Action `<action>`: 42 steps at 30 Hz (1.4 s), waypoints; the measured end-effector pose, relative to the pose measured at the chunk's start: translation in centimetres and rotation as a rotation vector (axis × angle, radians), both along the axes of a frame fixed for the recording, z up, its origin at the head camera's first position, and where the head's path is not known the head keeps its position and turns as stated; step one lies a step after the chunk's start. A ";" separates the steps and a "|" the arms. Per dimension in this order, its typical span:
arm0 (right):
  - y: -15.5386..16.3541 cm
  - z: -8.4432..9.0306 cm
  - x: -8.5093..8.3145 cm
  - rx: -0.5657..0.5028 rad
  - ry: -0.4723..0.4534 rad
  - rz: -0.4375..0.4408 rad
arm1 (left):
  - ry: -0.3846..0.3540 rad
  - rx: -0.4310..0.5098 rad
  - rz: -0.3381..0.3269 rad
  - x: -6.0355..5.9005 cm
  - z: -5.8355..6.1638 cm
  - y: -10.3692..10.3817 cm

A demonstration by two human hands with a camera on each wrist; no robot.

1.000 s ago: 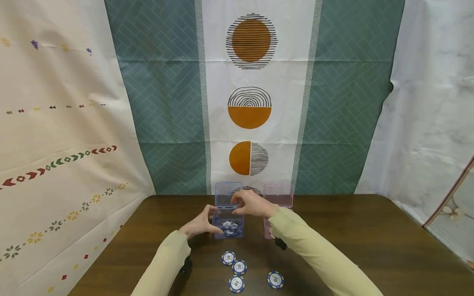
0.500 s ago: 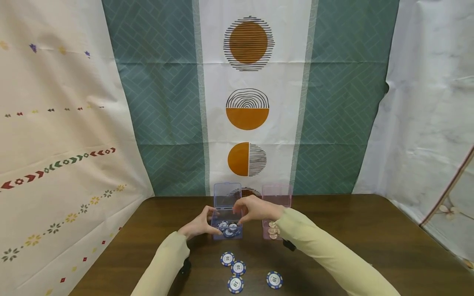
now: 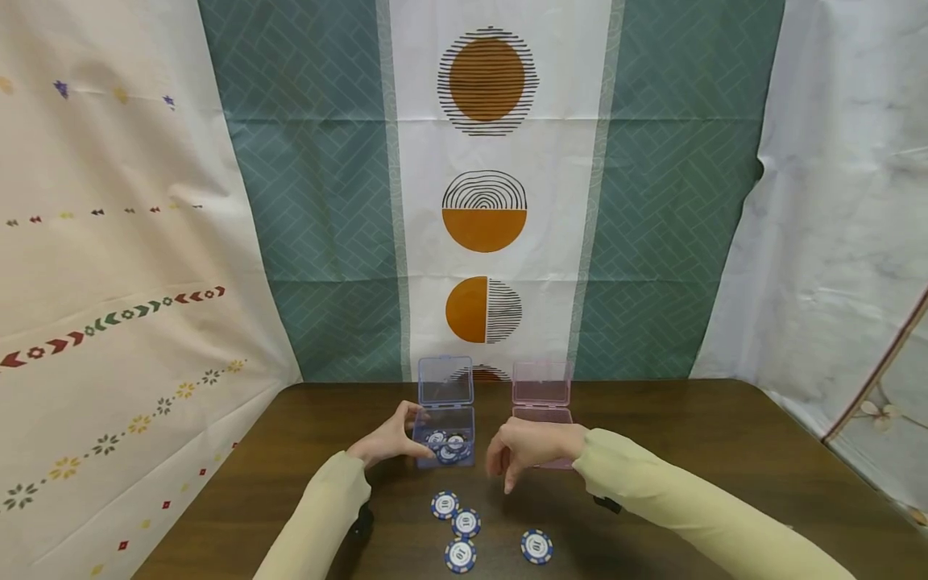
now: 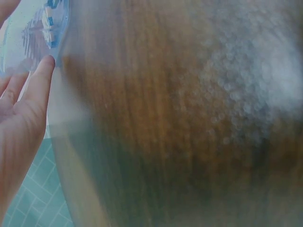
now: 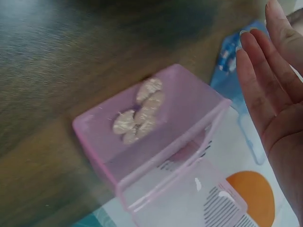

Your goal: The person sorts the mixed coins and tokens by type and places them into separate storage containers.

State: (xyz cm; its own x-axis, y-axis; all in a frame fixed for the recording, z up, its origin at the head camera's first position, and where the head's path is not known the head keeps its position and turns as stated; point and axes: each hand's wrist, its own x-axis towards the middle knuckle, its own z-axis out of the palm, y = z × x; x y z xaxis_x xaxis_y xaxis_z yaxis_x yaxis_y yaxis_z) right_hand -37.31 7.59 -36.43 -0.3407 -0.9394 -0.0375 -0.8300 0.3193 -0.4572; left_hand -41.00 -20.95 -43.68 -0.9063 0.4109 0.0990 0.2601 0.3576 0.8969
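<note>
A clear blue plastic box, its lid raised at the back, has several blue-and-white poker chips inside. My left hand grips its left side, thumb toward the front and fingers toward the back. In the left wrist view the fingers reach the box's edge. To the right, a clear pink plastic box also has its lid up and contains several gold-coloured coins. My right hand hovers before the pink box, partly covering it, with loosely bent fingers and nothing visible in them.
Three blue-and-white poker chips lie close together on the brown wooden table, in front of the blue box. A single chip lies farther right. A patterned cloth hangs behind the table's far edge.
My right hand has left the space over the blue box and moved right and toward me. The chips inside the box show more fully. My left hand stays at the box.
</note>
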 end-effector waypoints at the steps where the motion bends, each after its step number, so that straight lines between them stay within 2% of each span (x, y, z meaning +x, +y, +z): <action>1: 0.2 -0.2 0.1 0.008 0.006 0.007 | -0.002 -0.004 0.002 0.0 0.0 0.0; 7: 1.4 -1.4 1.1 0.057 0.022 0.029 | -0.006 -0.023 -0.003 -0.1 -0.3 -0.1; 13: 2.5 -1.9 2.1 0.072 -0.023 0.057 | -0.002 -0.019 -0.013 -0.1 -0.2 -0.1; 21: 3.9 -2.3 3.3 0.089 -0.031 0.072 | 0.061 -0.025 -0.038 0.0 0.0 -0.1; 29: 4.4 -3.2 3.6 0.076 0.102 0.128 | -0.009 -0.011 -0.017 -0.3 -0.3 -0.2; 33: 4.4 -3.6 3.7 0.079 0.131 0.131 | -0.005 -0.022 -0.025 -0.3 -0.4 -0.2; 39: 4.1 -3.6 3.9 0.089 0.181 0.130 | 0.060 -0.037 -0.037 -0.1 -0.3 -0.3; 42: 3.9 -3.7 4.1 0.102 0.224 0.134 | 0.046 -0.020 -0.026 -0.1 -0.3 -0.2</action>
State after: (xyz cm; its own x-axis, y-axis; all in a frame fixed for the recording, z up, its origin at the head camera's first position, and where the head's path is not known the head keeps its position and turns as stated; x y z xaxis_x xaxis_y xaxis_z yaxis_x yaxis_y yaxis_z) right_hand -33.22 11.51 -40.10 -0.2244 -0.9718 -0.0721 -0.9446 0.2351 -0.2289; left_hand -41.10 -21.13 -43.95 -0.8899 0.4365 0.1322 0.3106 0.3678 0.8765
